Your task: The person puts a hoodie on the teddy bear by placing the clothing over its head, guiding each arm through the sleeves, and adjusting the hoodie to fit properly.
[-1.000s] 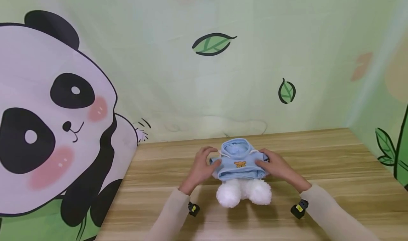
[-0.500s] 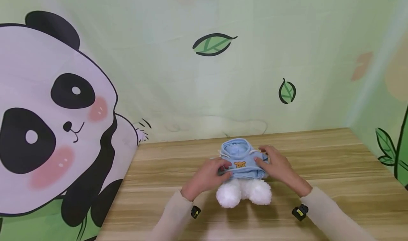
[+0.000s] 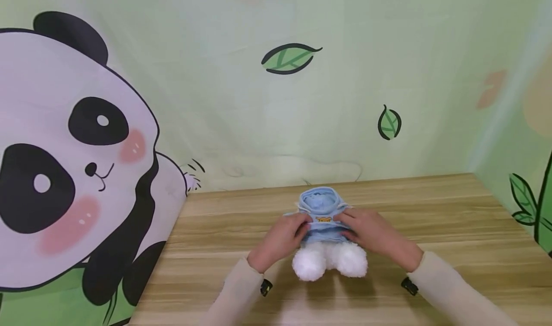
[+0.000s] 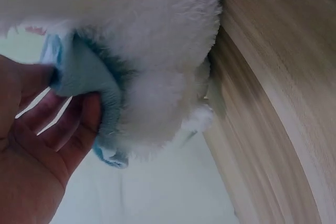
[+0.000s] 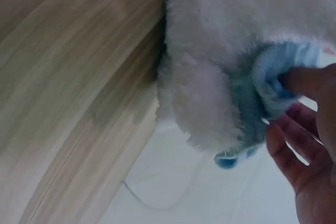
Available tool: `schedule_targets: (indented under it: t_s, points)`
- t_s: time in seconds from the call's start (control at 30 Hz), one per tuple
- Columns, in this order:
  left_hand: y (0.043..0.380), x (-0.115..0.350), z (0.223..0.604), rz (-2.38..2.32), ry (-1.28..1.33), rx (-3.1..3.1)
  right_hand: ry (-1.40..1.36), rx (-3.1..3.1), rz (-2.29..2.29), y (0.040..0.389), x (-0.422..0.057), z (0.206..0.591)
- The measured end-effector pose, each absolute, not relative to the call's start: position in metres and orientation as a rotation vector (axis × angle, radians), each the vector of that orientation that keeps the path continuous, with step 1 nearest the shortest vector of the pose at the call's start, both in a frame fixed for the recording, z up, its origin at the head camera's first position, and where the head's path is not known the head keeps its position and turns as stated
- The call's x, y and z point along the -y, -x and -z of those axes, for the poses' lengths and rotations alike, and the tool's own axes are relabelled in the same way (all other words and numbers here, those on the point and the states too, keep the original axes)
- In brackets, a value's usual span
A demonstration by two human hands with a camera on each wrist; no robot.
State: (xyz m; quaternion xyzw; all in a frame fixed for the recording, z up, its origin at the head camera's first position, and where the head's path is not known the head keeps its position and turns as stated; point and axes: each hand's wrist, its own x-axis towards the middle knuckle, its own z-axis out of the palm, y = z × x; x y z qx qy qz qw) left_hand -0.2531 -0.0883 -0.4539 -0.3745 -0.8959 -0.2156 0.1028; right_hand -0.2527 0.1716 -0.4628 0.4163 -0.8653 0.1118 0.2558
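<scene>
A white plush toy (image 3: pixel 310 262) sits on the wooden table, its two fluffy legs toward me. It wears a small light-blue hoodie (image 3: pixel 322 231) with an orange-brown animal patch on the chest. The hood stands up at the top with no head visible in it. My left hand (image 3: pixel 282 235) pinches the hoodie's lower edge on the left; the left wrist view shows thumb and fingers on the blue cloth (image 4: pixel 86 72). On the other side my right hand (image 3: pixel 374 232) pinches the hem likewise, with cloth (image 5: pixel 273 80) bunched between thumb and fingers. White fur shows beneath the hem.
The wooden table (image 3: pixel 224 220) extends around the toy. Behind it hangs a pale green backdrop (image 3: pixel 215 100) with printed leaves, and a large printed panda (image 3: pixel 108 182) fills the left side.
My left hand has moved from the left sleeve down to the hem. Later my right hand left the right sleeve and shifted inward to the hem. The toy stays in place.
</scene>
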Motion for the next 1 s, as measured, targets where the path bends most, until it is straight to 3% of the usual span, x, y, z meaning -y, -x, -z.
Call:
schedule_targets:
  t_s: [0.5,1.0]
  points:
    - [0.256,0.086,0.454,0.125,1.273,2.491,-1.217,2.302,0.163,0.253,-0.173,0.467]
    - [0.259,0.070,0.443,-0.138,1.088,2.606,-0.991,2.488,0.171,0.252,-0.163,0.448]
